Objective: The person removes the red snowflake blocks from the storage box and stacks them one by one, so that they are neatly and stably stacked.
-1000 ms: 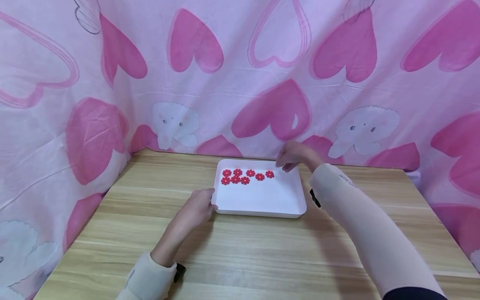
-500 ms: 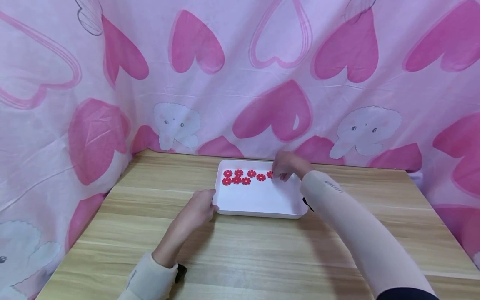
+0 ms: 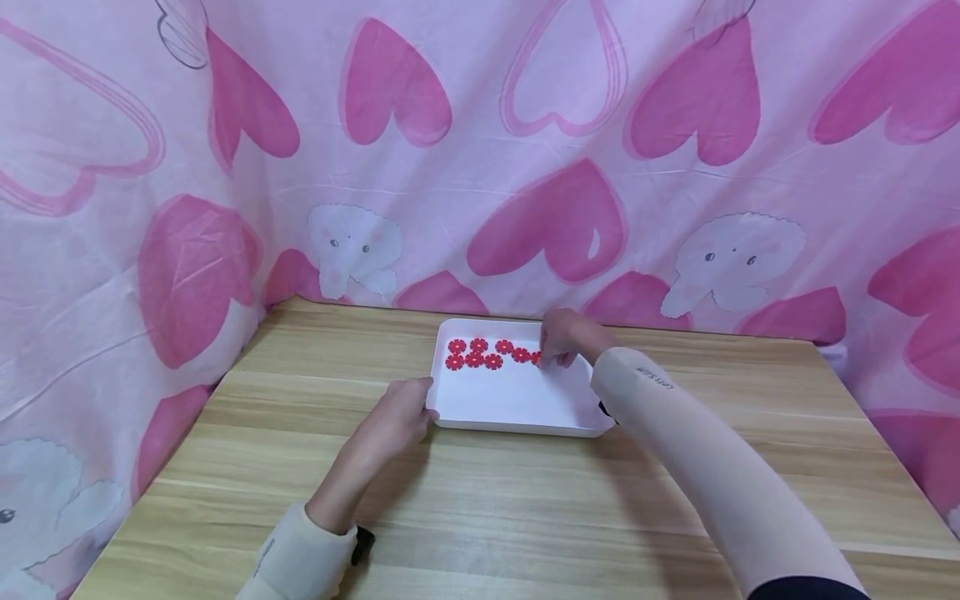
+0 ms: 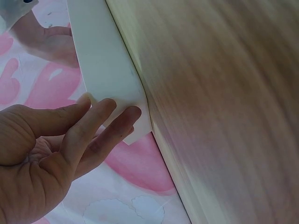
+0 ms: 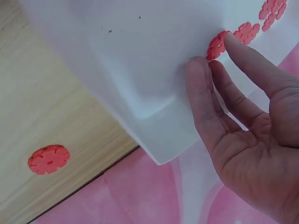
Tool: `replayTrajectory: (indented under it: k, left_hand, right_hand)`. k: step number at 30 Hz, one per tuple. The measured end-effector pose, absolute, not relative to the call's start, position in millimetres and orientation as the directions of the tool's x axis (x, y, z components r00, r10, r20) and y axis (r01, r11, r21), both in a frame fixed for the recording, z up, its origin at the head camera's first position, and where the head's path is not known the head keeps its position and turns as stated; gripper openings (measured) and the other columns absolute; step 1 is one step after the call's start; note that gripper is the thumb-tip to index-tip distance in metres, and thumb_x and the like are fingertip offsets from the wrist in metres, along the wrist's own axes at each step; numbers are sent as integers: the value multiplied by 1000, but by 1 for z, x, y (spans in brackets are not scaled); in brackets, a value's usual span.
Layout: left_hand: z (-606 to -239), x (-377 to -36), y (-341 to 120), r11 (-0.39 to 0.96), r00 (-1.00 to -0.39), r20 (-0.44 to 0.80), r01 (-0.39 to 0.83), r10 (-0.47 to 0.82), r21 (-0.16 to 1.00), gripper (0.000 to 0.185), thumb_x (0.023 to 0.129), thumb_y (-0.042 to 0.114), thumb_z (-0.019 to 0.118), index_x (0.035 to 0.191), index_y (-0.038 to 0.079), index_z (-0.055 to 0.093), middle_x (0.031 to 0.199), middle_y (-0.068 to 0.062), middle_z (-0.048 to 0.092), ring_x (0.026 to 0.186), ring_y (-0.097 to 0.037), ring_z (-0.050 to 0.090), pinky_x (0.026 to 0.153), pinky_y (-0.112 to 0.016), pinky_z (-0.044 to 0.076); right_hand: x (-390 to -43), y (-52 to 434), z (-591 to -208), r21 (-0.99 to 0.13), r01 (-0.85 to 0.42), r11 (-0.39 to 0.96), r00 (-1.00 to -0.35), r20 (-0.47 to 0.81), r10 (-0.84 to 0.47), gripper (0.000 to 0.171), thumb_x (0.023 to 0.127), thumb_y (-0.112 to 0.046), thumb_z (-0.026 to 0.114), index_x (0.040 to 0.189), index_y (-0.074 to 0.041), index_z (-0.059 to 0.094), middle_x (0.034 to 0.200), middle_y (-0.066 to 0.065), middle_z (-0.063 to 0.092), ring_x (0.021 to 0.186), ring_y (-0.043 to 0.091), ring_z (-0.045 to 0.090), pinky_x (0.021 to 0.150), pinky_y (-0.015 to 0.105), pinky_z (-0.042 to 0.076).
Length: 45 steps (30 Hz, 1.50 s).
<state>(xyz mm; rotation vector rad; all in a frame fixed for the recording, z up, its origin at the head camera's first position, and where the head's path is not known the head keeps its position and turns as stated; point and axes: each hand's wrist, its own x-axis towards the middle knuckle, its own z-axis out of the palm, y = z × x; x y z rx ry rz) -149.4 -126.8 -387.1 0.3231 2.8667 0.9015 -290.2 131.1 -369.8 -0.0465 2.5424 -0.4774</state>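
Your left hand (image 3: 397,412) grips the near left corner of a white rectangular tray (image 3: 510,400), thumb and fingers nearly together. Inside, seven red, flower-shaped discs (image 3: 474,361) with notched rims lie flat along its far side. At their right, your right hand (image 3: 564,335) pinches an eighth red disc (image 5: 218,45) with thumb and fingertips; another red disc (image 5: 49,159) lies right of the tray on the pale, wood-grained surface (image 3: 525,508). Pink, heart-printed cloth (image 3: 480,67) hangs left, behind and right.
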Motion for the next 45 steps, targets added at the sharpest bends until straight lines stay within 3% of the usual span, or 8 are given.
replayTrajectory:
  k: [5, 15, 24, 38, 45]
  left_hand:
    - [-386, -149, -126, 798, -970, -56, 161, 236, 580, 25, 88, -7, 69, 114, -8, 67, 92, -13, 67, 75, -22, 56, 55, -26, 46]
    - [-386, -149, -126, 805, -972, -61, 152, 227, 574, 26, 89, -6, 69, 114, -9, 66, 92, -14, 67, 74, -22, 56, 54, -26, 46]
    - [-385, -148, -126, 801, -971, -64, 152, 231, 578, 26, 88, -7, 69, 114, -9, 66, 91, -13, 67, 73, -21, 55, 53, -26, 45]
    - [-386, -150, -127, 794, -972, -65, 146, 227, 590, 23, 88, -6, 70, 110, -9, 66, 85, -11, 65, 71, -20, 55, 54, -25, 46]
    - [-387, -150, -129, 759, -973, -72, 122, 218, 640, 31, 88, -8, 69, 118, -11, 63, 101, -18, 70, 79, -20, 59, 62, -27, 52]
  right_hand:
    - [-292, 126, -376, -318, 57, 946, -853, -508, -120, 33, 79, -15, 85, 102, -5, 64, 96, 11, 64, 82, 23, 66, 73, 31, 60]
    - [-289, 124, -373, -343, 5, 939, -842, -508, -181, 23, 82, -10, 82, 98, -3, 66, 94, 11, 66, 86, 24, 67, 77, 32, 60]
    - [-291, 130, -374, -455, 35, 890, -823, -518, -232, 7, 90, -2, 71, 96, -1, 68, 93, 12, 69, 85, 23, 70, 78, 33, 60]
    - [-291, 138, -374, -534, 51, 844, -804, -523, -282, 14, 92, -12, 71, 102, -2, 69, 96, 12, 71, 89, 24, 70, 84, 33, 59]
    - [-295, 150, -375, -641, 74, 764, -795, -500, -343, 16, 95, -10, 68, 105, 2, 70, 98, 15, 72, 89, 26, 72, 84, 36, 59]
